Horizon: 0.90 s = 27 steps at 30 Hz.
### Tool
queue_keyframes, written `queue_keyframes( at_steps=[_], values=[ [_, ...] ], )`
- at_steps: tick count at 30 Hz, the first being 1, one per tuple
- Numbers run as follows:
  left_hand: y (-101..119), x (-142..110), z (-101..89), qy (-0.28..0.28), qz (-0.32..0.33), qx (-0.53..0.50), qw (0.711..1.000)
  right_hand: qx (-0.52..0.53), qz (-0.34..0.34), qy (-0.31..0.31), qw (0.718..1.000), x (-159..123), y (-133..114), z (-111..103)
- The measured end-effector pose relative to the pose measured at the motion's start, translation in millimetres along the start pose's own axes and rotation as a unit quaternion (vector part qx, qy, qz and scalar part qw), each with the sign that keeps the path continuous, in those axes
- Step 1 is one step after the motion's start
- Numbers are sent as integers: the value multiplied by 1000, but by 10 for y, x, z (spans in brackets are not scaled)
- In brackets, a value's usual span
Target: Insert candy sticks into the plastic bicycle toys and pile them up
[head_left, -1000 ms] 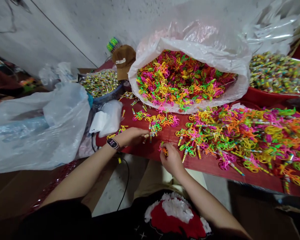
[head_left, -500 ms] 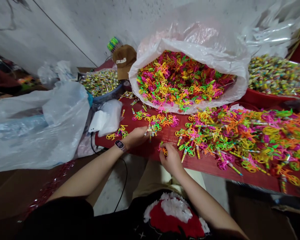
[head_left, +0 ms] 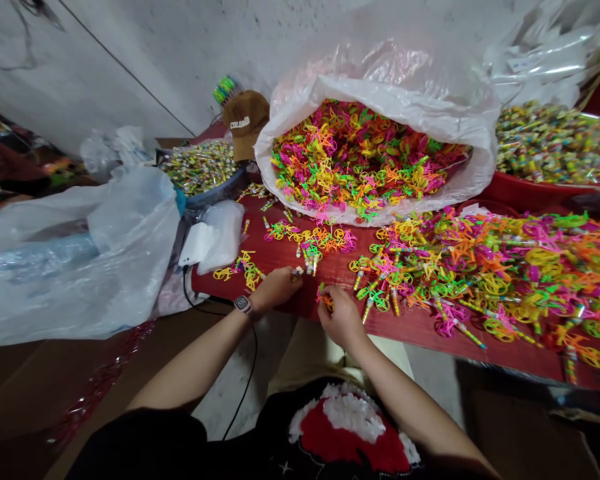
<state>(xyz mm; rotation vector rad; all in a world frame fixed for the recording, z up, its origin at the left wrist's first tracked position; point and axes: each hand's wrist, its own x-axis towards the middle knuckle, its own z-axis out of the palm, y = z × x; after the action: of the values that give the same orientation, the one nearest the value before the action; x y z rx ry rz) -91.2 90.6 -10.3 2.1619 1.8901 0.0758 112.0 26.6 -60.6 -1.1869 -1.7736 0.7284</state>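
My left hand (head_left: 279, 287), a watch on its wrist, is closed on a small patterned stick (head_left: 297, 272) whose end shows at the fingertips. Just to its right my right hand (head_left: 343, 312) pinches a small orange and pink plastic piece (head_left: 329, 303), partly hidden by the fingers. Beyond my left hand, several patterned sticks (head_left: 311, 259) lie beside a cluster of bright plastic pieces with spoked rings (head_left: 330, 239). A few yellow and purple pieces (head_left: 245, 267) lie left of my left hand. Sticks joined to such plastic pieces form a large heap (head_left: 480, 273) to the right.
Behind the red table (head_left: 280, 308) leans an open white sack (head_left: 380, 212) of loose plastic pieces. Patterned sticks fill a blue basin (head_left: 215, 193) and a red basin (head_left: 535, 190). A brown cap (head_left: 247, 120), white phone (head_left: 196, 244) and large plastic bag (head_left: 130, 267) are at left.
My left hand has drawn back from the sticks beyond it toward my right hand, with one stick in its fingers. My right hand has stayed nearly still.
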Motion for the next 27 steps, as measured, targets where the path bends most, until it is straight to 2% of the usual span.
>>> queue_keyframes(
  at_steps=[5, 7, 12, 16, 18, 22, 27],
  values=[
    [-90, -31, -75, 42, 26, 4, 999, 3, 2, -2, 1000, -2, 3, -3],
    [-106, -29, -106, 52, 56, 6, 997, 6, 3, -3, 1000, -1, 6, -2],
    [-58, 109, -216, 20, 184, 19, 982, 12, 8, -8, 1000, 0, -5, -1],
    [51, 361, -290, -23, 305, 90, 948, 18, 11, -11, 1000, 0, -21, -6],
    [98, 477, -301, -35, 342, 111, 933, 25, 15, -5, 1000, 4, -28, -16],
    [119, 544, -291, -42, 357, 61, 931, 52, 33, 36, 997, 10, -39, -46],
    [102, 244, -235, -10, 322, -34, 946, 95, 75, 122, 985, -12, -29, -71]
  ],
)
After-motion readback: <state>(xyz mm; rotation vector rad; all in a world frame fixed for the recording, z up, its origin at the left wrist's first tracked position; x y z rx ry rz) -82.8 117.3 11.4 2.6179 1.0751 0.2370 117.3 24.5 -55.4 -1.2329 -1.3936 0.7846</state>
